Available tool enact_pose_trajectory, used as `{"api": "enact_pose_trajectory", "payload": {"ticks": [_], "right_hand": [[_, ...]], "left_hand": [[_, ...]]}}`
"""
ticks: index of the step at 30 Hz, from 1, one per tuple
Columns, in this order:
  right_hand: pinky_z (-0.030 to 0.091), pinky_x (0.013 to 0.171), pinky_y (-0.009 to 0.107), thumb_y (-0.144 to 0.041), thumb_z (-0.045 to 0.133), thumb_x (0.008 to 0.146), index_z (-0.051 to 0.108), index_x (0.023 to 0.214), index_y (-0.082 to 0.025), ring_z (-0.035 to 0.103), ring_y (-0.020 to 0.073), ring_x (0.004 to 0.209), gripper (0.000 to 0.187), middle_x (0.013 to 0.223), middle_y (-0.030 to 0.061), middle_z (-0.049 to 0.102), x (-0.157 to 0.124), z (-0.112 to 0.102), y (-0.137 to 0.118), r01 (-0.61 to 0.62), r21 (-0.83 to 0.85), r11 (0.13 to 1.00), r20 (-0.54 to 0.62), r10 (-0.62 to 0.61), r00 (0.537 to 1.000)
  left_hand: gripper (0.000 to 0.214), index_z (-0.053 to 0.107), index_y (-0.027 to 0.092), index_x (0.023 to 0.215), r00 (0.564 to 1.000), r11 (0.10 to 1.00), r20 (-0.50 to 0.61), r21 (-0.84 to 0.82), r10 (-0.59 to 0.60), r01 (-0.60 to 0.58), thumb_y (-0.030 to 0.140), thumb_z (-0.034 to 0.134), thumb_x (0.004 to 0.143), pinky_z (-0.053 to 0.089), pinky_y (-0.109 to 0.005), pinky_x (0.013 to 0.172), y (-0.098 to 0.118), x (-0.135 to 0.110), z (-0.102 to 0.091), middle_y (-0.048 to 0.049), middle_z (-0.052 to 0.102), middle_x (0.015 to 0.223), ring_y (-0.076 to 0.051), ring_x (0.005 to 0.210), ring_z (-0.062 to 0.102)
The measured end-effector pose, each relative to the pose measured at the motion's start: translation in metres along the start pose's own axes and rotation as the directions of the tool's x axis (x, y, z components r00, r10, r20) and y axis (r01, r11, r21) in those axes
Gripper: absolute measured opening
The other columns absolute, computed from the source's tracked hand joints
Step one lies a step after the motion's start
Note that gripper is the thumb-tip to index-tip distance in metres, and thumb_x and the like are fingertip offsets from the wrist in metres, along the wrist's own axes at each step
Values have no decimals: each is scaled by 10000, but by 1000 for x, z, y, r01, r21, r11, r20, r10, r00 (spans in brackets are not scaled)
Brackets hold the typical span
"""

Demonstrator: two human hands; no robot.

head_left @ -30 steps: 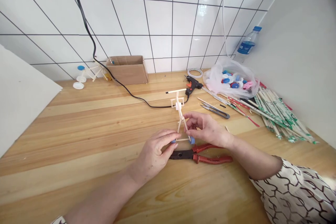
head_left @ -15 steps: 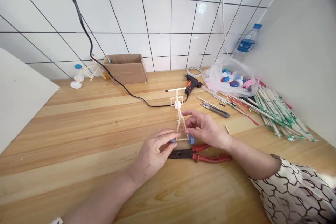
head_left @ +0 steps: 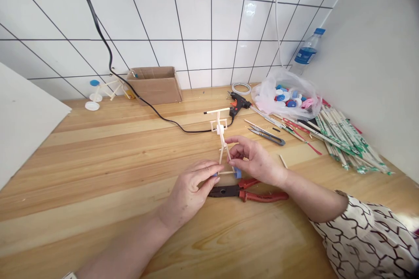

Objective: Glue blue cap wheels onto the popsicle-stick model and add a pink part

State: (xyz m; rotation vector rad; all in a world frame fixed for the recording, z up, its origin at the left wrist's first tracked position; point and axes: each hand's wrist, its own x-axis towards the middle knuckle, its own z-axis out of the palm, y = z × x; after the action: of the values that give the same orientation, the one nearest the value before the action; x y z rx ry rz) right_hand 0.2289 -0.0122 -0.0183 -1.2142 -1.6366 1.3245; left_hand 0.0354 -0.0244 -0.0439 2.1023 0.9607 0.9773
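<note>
Between my hands stands a small stick-built tricycle model (head_left: 222, 138), with a crossbar at its far end and blue bottle-cap wheels at the near end. My left hand (head_left: 193, 185) pinches the near left corner, its fingers covering most of the left blue cap (head_left: 215, 175). On the other side, my right hand (head_left: 253, 159) has thumb and fingers closed about the right leg of the frame, just above the right blue cap (head_left: 238, 173). Pliers with red handles (head_left: 263, 196) lie on the table right below the model, their dark jaws beside my left fingertips.
A black glue gun (head_left: 239, 102) lies behind the model, its cord running left. To the right are thread snips (head_left: 266, 135), a bag of bottle caps (head_left: 286, 96), bundled sticks (head_left: 350, 139) and a bottle (head_left: 306, 52). A cardboard box (head_left: 155, 87) and another stick model (head_left: 108, 89) stand back left.
The whole view has shifted very slightly. Both hands keep the same hold on the model, and nothing has been let go or picked up.
</note>
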Motion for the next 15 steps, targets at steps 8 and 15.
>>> {"api": "enact_pose_trajectory", "payload": {"ticks": [8,15], "right_hand": [[406,589,245,-133,551,701,425,1089,-158,487,102,596,409,668,-46,515,0,1,1,1,7,1000,-10,-1,1000],[423,605,256,-138,553,709,439,1097,-166,508,113,619,405,680,-38,525,0,1,2,10,-42,999,-29,-12,1000]], "left_hand": [[244,704,216,1003,1000,1000,-7,20,14,-14,147,564,815,538,-310,868,-2,-1,1,-50,720,1002,-179,930,665],[242,701,224,1011,999,999,-20,32,31,-30,165,559,823,545,-313,859,-3,-2,2,-49,720,1002,-185,926,668]]}}
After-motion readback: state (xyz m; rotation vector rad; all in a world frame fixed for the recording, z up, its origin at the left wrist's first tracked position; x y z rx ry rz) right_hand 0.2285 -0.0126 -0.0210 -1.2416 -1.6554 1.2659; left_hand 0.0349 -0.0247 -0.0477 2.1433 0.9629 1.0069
